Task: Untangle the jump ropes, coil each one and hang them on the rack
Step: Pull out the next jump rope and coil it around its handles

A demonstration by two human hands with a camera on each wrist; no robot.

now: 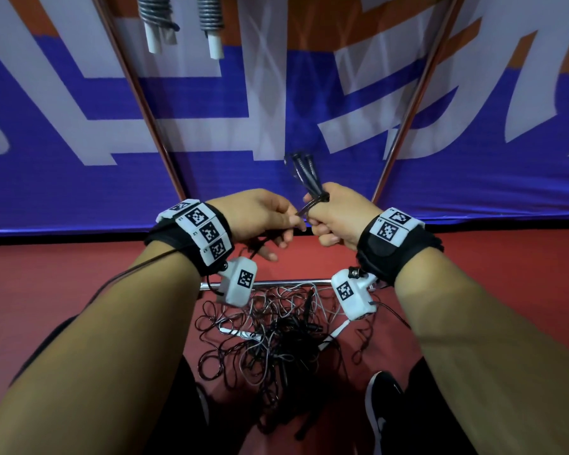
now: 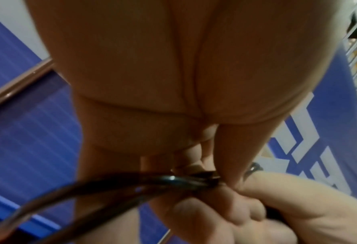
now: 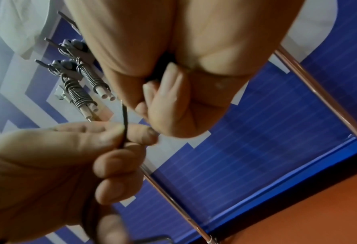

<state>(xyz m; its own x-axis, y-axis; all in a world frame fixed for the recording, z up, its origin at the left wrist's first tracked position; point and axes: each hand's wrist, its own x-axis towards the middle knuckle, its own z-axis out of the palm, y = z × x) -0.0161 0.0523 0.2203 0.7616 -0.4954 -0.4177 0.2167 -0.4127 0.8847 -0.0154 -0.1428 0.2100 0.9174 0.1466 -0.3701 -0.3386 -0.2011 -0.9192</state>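
My right hand (image 1: pixel 334 213) grips a pair of dark jump-rope handles (image 1: pixel 304 170) that stick up out of the fist, with black cord wound round them. My left hand (image 1: pixel 270 221) pinches that black cord (image 3: pixel 124 125) between thumb and forefinger just left of the fist; in the left wrist view the cord (image 2: pixel 169 179) loops back toward the camera. Below my hands a tangled heap of black and grey ropes (image 1: pixel 273 343) lies on the red floor. Two coiled ropes with white handles (image 1: pixel 181 21) hang from the rack at the top left.
Two copper-coloured rack poles (image 1: pixel 138 93) (image 1: pixel 411 103) slant down in front of a blue, white and orange banner (image 1: pixel 79 133). A chrome base bar (image 1: pixel 289 283) crosses the floor above the heap. My black shoe (image 1: pixel 386 412) stands to the right of the heap.
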